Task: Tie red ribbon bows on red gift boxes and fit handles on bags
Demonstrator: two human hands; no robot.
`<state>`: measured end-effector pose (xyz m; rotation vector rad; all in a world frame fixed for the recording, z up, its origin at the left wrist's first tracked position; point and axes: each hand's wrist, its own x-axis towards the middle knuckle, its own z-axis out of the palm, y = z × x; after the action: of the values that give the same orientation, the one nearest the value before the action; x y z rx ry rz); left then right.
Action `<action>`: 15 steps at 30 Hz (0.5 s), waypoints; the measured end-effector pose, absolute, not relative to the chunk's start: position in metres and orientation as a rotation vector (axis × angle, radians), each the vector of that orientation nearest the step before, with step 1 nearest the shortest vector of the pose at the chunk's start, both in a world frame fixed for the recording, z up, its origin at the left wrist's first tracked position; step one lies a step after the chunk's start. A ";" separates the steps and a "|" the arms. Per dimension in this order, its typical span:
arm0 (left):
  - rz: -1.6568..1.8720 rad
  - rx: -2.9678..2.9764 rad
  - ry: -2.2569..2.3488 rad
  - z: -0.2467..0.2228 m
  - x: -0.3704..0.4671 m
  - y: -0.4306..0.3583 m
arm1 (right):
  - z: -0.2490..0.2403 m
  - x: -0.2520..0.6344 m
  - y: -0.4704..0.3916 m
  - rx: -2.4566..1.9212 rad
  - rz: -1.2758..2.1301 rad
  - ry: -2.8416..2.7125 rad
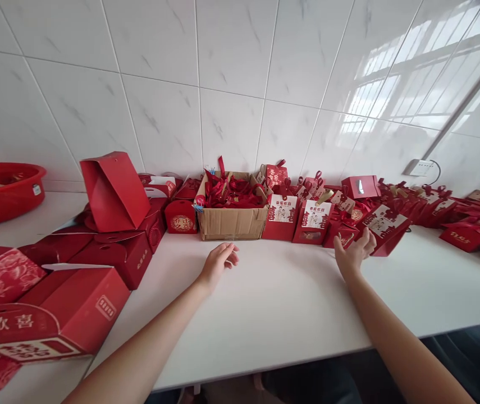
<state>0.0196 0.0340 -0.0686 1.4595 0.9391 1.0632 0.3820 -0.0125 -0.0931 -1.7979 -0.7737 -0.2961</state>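
Note:
My left hand (218,262) hovers over the white table in front of the cardboard box (233,223), fingers loosely curled and slightly apart, nothing visible in them. Dark red ribbons (235,191) fill that box. Further right, my right hand (352,251) has its thumb and fingers spread. Just beyond its fingers a red gift box (387,231) with a white printed label leans to one side; whether the fingertips touch it I cannot tell. Two similar labelled gift boxes, one red box (280,217) and another red box (312,221), stand upright between the hands, against the row behind.
Larger red boxes (71,303) are piled on the left, with a tall slanted red box (115,191) on top. A red plastic basin (8,193) stands at the far left. More red boxes (467,235) line the right. A power strip (421,168) hangs on the tiled wall.

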 end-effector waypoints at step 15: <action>1.760 2.115 1.274 -0.012 -0.023 0.047 | -0.099 0.166 0.052 -0.949 -0.681 -2.102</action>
<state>-0.0228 0.0466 -0.0118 2.1154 1.2738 1.7602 0.1657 0.0516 -0.0993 -0.9487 -2.1021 -0.6807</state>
